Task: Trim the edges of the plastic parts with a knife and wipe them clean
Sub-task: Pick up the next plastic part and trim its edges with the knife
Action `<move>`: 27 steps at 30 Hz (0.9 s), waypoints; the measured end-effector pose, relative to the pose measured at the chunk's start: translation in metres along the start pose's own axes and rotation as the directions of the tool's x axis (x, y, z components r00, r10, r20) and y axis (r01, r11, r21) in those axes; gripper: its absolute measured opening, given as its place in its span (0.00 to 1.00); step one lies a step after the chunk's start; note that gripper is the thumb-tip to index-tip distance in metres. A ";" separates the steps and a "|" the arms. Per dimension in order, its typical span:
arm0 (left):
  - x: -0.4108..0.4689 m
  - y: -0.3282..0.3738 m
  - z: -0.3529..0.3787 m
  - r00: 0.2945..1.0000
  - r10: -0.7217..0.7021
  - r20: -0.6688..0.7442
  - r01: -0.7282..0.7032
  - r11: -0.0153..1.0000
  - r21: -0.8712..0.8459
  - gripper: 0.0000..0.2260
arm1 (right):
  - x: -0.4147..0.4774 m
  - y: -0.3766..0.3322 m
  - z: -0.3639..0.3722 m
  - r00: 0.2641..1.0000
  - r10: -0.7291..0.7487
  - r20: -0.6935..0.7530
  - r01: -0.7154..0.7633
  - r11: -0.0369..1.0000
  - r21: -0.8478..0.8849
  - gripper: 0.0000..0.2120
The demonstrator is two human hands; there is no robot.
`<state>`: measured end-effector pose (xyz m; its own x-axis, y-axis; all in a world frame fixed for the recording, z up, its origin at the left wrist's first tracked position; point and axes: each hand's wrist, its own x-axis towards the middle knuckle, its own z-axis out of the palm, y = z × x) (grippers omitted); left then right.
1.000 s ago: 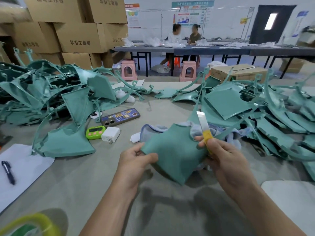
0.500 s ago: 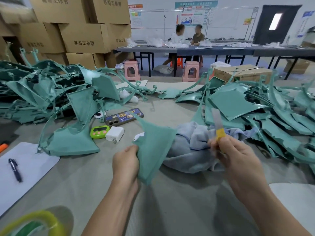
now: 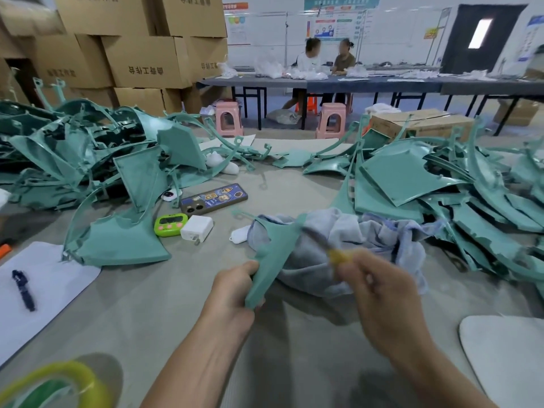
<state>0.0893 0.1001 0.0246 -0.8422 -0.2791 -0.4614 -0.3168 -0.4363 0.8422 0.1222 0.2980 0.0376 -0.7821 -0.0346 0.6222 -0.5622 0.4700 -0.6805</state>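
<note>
My left hand [image 3: 232, 293] grips a teal plastic part [image 3: 272, 254] by its lower corner and holds it upright, edge-on to me. My right hand [image 3: 379, 293] is closed on a knife [image 3: 323, 245] with a yellow handle. The blurred blade slants up to the left and meets the part's right edge. A grey-blue cloth [image 3: 350, 245] lies bunched on the table just behind both hands.
Piles of teal plastic parts lie at the left [image 3: 88, 160] and right [image 3: 441, 195]. A phone [image 3: 213, 198], green timer [image 3: 170, 224], white charger [image 3: 196, 228], pen on white paper [image 3: 23, 290] and tape roll [image 3: 56, 384] sit on the table. Cardboard boxes and two seated people are behind.
My left hand has turned the part from flat-facing to edge-on. My right hand has swung the knife from upright down and left onto the part's edge.
</note>
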 end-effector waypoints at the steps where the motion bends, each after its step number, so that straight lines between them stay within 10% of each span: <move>1: -0.002 0.002 0.000 0.999 -0.020 0.038 0.020 0.999 -0.025 0.08 | -0.007 -0.005 0.004 0.988 -0.103 0.116 0.103 0.995 0.006 0.05; 5: -0.011 0.004 -0.003 0.971 -0.107 0.212 0.132 0.985 -0.107 0.11 | -0.015 -0.007 0.024 0.916 -0.292 0.274 0.325 0.942 -0.083 0.11; 10: -0.015 0.009 -0.008 0.918 -0.197 0.345 0.260 0.954 -0.149 0.14 | 0.006 0.005 0.006 0.973 0.177 -0.148 -0.174 0.984 0.030 0.12; 16: -0.013 0.005 -0.004 0.911 -0.204 0.360 0.246 0.966 -0.076 0.22 | -0.016 -0.015 0.030 0.887 -0.402 0.227 0.420 0.907 -0.035 0.03; 19: -0.015 0.004 -0.004 0.900 -0.188 0.393 0.228 0.972 -0.059 0.12 | 0.001 -0.012 0.025 0.997 -0.012 -0.078 0.004 0.995 -0.099 0.10; 22: -0.011 0.003 -0.008 0.901 -0.160 0.404 0.194 0.980 -0.045 0.13 | 0.008 -0.002 0.008 0.938 0.264 -0.226 -0.255 0.965 0.066 0.16; 27: -0.019 0.003 -0.003 0.917 -0.133 0.375 0.129 0.991 0.037 0.08 | -0.017 -0.023 0.022 0.972 -0.171 0.159 0.179 0.983 -0.036 0.11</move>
<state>0.1050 0.1017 0.0354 -0.8942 0.1231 -0.4305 -0.4384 -0.4367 0.7856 0.1427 0.2687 0.0341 -0.7069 -0.2546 0.6599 -0.6832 0.4874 -0.5438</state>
